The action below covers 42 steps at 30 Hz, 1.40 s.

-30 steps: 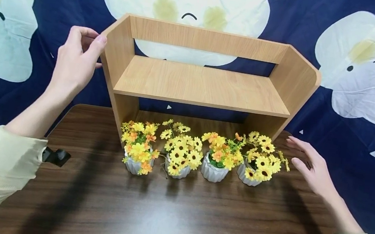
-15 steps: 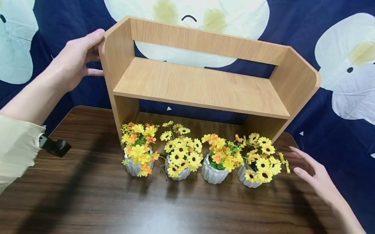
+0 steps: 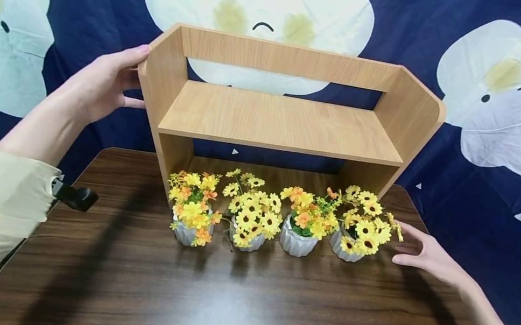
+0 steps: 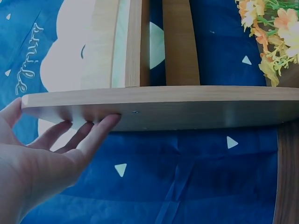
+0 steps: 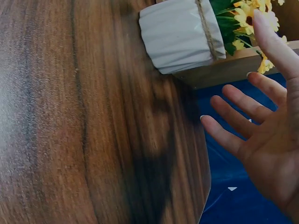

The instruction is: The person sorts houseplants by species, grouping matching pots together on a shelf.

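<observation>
My left hand rests against the left side panel of a light wooden desktop shelf. In the left wrist view, the thumb touches the panel's end edge and the extended fingertips touch its outer face. My right hand is spread beside the rightmost pot of yellow daisy-like flowers, apart from its white pot. Three more potted flowers stand in a row to its left: a yellow-orange one, a yellow daisy-like one, and another yellow-orange one.
The shelf and pots stand on a dark wooden table. A navy cloth with white cloud faces hangs behind. The table's right edge lies just under my right hand.
My left hand has turned and shifted its hold on the shelf's side panel. My right hand has lowered toward the rightmost pot. Shelf and pots stay in place.
</observation>
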Tool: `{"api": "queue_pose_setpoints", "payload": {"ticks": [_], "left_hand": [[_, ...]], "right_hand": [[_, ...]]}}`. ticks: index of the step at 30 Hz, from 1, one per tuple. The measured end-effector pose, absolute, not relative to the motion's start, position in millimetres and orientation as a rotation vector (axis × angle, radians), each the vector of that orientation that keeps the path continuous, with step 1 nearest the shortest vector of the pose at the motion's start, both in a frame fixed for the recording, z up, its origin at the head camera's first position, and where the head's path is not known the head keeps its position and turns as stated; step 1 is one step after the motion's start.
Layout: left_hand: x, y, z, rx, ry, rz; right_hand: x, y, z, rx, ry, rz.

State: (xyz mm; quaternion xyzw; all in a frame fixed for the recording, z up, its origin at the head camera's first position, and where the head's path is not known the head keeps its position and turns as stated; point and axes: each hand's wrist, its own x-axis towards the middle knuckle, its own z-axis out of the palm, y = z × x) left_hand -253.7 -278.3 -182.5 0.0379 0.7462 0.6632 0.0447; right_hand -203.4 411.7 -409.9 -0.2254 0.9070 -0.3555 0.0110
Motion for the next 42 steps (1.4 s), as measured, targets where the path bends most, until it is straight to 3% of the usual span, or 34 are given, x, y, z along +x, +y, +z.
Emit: {"api": "queue_pose_setpoints", "payload": {"ticks": [17,29,42], "left_hand": [[-256,-275,-185,0.016,2.133,2.213],[-255,-274,-183,-0.006,2.047,2.29],[-255,-270,-182,0.028,2.034,2.265]], "right_hand": [[-205,386,-429,-0.549,2.555,-1.365],[-211,367,-434,-0.374,2.838,-1.116],[-217,359,-454,-0.672,2.677,-1.514]]}}
